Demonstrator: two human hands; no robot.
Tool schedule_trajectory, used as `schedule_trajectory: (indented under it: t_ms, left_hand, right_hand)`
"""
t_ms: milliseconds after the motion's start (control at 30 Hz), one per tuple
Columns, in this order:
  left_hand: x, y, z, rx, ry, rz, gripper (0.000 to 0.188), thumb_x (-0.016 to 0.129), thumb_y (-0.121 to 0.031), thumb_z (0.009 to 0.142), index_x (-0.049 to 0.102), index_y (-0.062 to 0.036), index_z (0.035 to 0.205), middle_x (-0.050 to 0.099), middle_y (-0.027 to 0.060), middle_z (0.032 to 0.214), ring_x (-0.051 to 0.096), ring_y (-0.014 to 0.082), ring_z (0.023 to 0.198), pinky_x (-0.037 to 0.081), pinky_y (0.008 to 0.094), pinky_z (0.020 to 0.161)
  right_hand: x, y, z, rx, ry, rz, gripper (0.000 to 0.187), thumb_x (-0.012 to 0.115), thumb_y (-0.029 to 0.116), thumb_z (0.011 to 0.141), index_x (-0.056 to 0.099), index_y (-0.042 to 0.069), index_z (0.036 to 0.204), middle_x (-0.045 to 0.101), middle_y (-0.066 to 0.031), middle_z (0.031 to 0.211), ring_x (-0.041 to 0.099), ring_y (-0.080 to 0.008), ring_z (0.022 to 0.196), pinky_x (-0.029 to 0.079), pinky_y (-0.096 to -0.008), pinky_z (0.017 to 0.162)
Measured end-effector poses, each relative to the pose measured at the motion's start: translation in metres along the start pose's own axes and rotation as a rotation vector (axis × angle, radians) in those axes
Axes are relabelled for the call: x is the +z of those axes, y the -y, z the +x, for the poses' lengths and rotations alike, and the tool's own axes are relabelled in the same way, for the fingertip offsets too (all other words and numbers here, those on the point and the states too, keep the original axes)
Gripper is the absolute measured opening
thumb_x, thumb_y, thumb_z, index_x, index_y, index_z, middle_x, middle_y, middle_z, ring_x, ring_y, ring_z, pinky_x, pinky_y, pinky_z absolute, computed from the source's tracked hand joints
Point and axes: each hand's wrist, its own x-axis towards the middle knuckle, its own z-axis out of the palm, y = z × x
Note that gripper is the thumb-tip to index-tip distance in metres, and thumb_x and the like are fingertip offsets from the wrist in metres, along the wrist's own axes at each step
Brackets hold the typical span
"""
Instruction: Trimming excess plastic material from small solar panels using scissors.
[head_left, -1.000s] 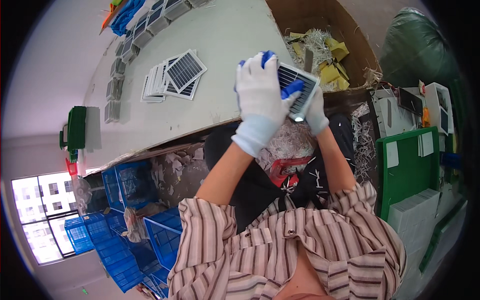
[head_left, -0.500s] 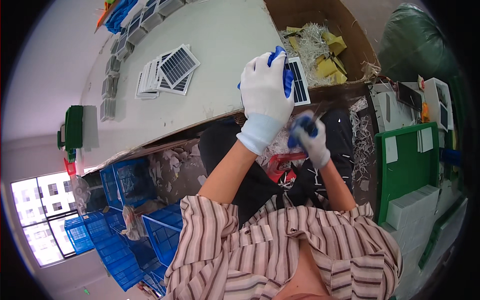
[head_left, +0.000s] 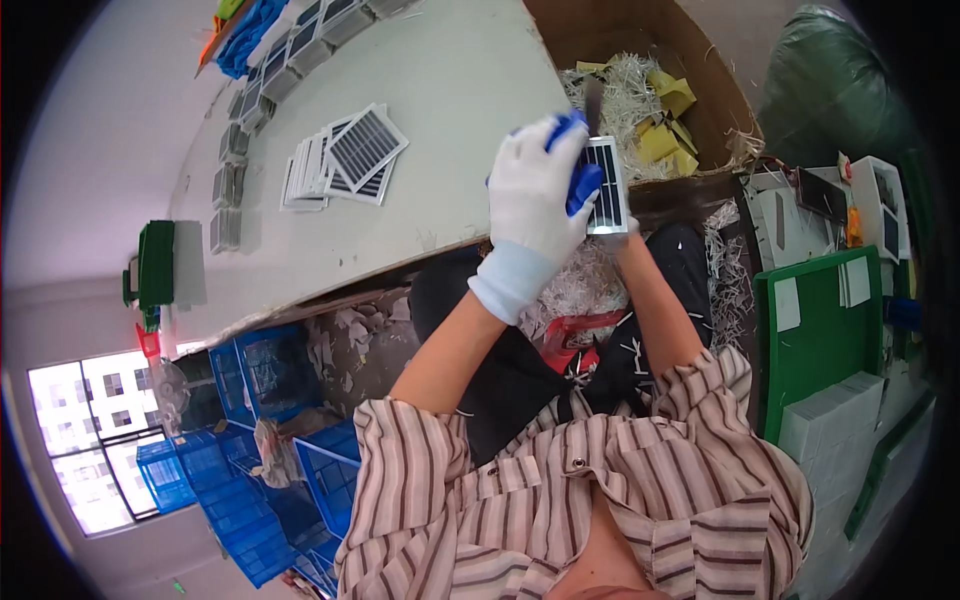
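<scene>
My left hand (head_left: 535,190), in a white glove with blue fingers and palm, is closed on a small solar panel (head_left: 607,190) and holds it upright beyond the table's right edge. Behind that panel my right hand (head_left: 632,228) is mostly hidden; only a bit of glove shows at the panel's lower corner. A dark, blade-like tool (head_left: 593,105), blurred, sticks up past the panel's far edge, in line with the right hand. On the table to the left lies a fanned pile of solar panels (head_left: 360,150).
Stacks of panels (head_left: 240,105) line the table's far left side. A cardboard box (head_left: 715,60) holds white shreds and yellow scraps at the back right. A green tray (head_left: 820,320) stands at the right, blue crates (head_left: 230,490) at the lower left. Something red (head_left: 575,335) lies near my lap.
My right hand has moved up from near my lap to behind the panel. The left hand has shifted slightly nearer with the panel, which now shows more of its face.
</scene>
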Motion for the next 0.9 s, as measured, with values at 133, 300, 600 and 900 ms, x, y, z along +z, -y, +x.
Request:
schedule_trajectory:
  t_ms: [133, 300, 600, 900]
  left_hand:
    - [-0.011, -0.005, 0.004, -0.131, 0.08, 0.276, 0.041, 0.069, -0.008, 0.065, 0.06, -0.0058, 0.105, 0.055, 0.0126, 0.11, 0.048, 0.0334, 0.107, 0.038, 0.0426, 0.095]
    - [0.017, -0.009, 0.002, -0.049, -0.06, 0.075, 0.034, 0.059, 0.0, 0.07, 0.061, -0.0073, 0.103, 0.057, 0.0131, 0.108, 0.052, 0.0337, 0.103, 0.042, 0.0424, 0.09]
    - [0.015, -0.017, 0.005, -0.132, -0.086, 0.162, 0.036, 0.06, -0.002, 0.069, 0.06, -0.0068, 0.106, 0.057, 0.0129, 0.107, 0.051, 0.0334, 0.103, 0.042, 0.0432, 0.087]
    - [0.021, -0.019, 0.009, -0.086, -0.037, 0.138, 0.037, 0.06, -0.004, 0.069, 0.06, -0.0061, 0.106, 0.057, 0.0126, 0.106, 0.051, 0.0335, 0.101, 0.042, 0.0428, 0.086]
  right_hand:
    - [0.003, 0.021, -0.055, -0.185, -0.199, -1.24, 0.032, 0.068, 0.019, 0.082, 0.061, -0.002, 0.105, 0.065, -0.0023, 0.088, 0.058, -0.0063, 0.075, 0.048, -0.023, 0.071]
    - [-0.013, 0.031, -0.055, -0.138, -0.223, -1.17, 0.024, 0.071, 0.012, 0.076, 0.061, 0.0, 0.094, 0.063, -0.0007, 0.078, 0.057, -0.007, 0.069, 0.047, -0.0231, 0.062]
    - [0.03, -0.016, -0.091, -0.274, -0.443, -0.957, 0.027, 0.06, -0.004, 0.08, 0.053, 0.0, 0.106, 0.061, -0.0042, 0.092, 0.06, -0.0129, 0.084, 0.048, -0.0266, 0.079]
    - [-0.08, -0.008, 0.023, -0.356, -0.341, -0.278, 0.041, 0.066, 0.013, 0.079, 0.041, 0.005, 0.111, 0.063, -0.0111, 0.091, 0.064, -0.0263, 0.079, 0.05, -0.0345, 0.07]
